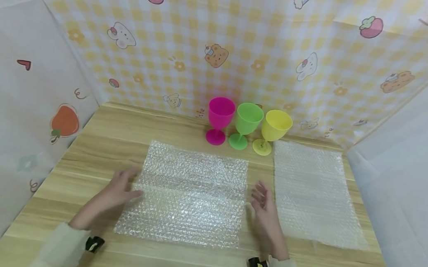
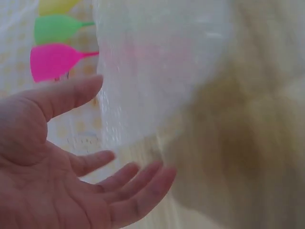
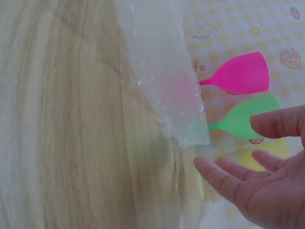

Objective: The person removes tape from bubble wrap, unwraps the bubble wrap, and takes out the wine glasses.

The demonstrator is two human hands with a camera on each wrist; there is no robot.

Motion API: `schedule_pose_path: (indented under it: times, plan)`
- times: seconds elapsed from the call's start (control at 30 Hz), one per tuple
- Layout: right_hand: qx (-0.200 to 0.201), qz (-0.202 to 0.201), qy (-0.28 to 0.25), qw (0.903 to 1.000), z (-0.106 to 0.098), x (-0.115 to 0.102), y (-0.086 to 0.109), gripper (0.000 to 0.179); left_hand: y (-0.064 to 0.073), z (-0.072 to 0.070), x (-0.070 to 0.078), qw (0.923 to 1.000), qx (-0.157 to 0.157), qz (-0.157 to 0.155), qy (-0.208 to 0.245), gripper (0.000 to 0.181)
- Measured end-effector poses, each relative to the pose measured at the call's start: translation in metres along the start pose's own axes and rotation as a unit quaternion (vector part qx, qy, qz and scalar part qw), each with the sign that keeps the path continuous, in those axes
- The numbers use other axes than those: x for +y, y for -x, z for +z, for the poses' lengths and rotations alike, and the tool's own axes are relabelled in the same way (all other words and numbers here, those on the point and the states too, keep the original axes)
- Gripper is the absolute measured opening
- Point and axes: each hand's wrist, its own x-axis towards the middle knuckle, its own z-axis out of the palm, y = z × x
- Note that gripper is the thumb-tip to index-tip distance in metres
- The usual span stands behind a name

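A sheet of bubble wrap lies between my two hands, in the middle of the table. At its left edge is my left hand, thumb and fingers spread, holding nothing. My right hand hovers just off the sheet's right edge with relaxed, slightly bent fingers and an empty palm. In the left wrist view the bubble wrap overlaps the foot of a pink goblet. The right wrist view shows the sheet in front of the pink goblet's stem, beyond my fingertips.
Pink, green and yellow plastic goblets stand upright in a row along the back edge. A second bubble wrap sheet lies flat on the right. Checked cloth hangs behind the wooden table, with white cloth at both sides.
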Motion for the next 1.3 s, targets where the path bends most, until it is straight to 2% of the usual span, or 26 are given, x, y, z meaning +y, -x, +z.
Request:
schedule_pose_path:
  times: [0.1, 0.2, 0.3, 0.4, 0.47, 0.53, 0.67, 0.8, 0.87, 0.93, 1.0, 1.07, 1.17, 1.3]
  plan:
    - [-0.014, 0.021, -0.038, 0.9990, 0.002, 0.001, -0.004, 0.063, 0.016, -0.003, -0.009, 0.9968, -0.044, -0.047, 0.048, 0.077]
    - [-0.029, 0.046, -0.070, 0.9960, 0.004, 0.003, -0.006, 0.065, 0.027, -0.002, -0.016, 0.9867, -0.089, -0.089, 0.102, 0.074]
    - [-0.034, 0.059, -0.077, 0.9947, 0.006, 0.005, -0.008, 0.064, 0.032, 0.004, -0.022, 0.9777, -0.119, -0.102, 0.140, 0.060]
    - [-0.033, 0.060, -0.064, 0.9956, 0.006, 0.004, -0.010, 0.061, 0.032, 0.009, -0.027, 0.9751, -0.129, -0.085, 0.159, 0.038]
    - [-0.034, 0.063, -0.057, 0.9958, 0.006, 0.003, -0.011, 0.060, 0.032, 0.011, -0.029, 0.9772, -0.122, -0.073, 0.158, 0.026]
    - [-0.034, 0.070, -0.050, 0.9957, 0.005, 0.002, -0.013, 0.060, 0.032, 0.012, -0.031, 0.9822, -0.102, -0.058, 0.147, 0.021]
    - [-0.032, 0.088, -0.040, 0.9948, 0.003, 0.001, -0.015, 0.061, 0.031, 0.008, -0.033, 0.9884, -0.057, -0.048, 0.133, 0.021]
    - [-0.033, 0.083, -0.024, 0.9957, 0.003, 0.000, -0.016, 0.061, 0.029, 0.003, -0.037, 0.9942, -0.014, -0.018, 0.105, 0.019]
    - [-0.037, 0.078, -0.009, 0.9962, 0.002, 0.000, -0.017, 0.062, 0.028, -0.001, -0.038, 0.9968, 0.014, 0.021, 0.076, 0.014]
    - [-0.042, 0.078, -0.002, 0.9961, -0.001, -0.001, -0.018, 0.064, 0.027, -0.005, -0.040, 0.9961, 0.042, 0.067, 0.038, 0.010]
    - [-0.049, 0.079, 0.008, 0.9957, -0.004, -0.002, -0.020, 0.068, 0.025, -0.010, -0.043, 0.9928, 0.059, 0.103, 0.016, 0.008]
    - [-0.053, 0.072, 0.016, 0.9958, -0.007, -0.004, -0.023, 0.070, 0.022, -0.014, -0.045, 0.9901, 0.064, 0.125, -0.001, 0.010]
    - [-0.065, 0.066, 0.034, 0.9951, -0.008, -0.007, -0.025, 0.060, 0.017, -0.020, -0.046, 0.9914, 0.052, 0.120, -0.008, 0.010]
    - [-0.074, 0.072, 0.054, 0.9932, -0.011, -0.010, -0.022, 0.035, 0.010, -0.024, -0.044, 0.9956, 0.037, 0.086, 0.001, 0.010]
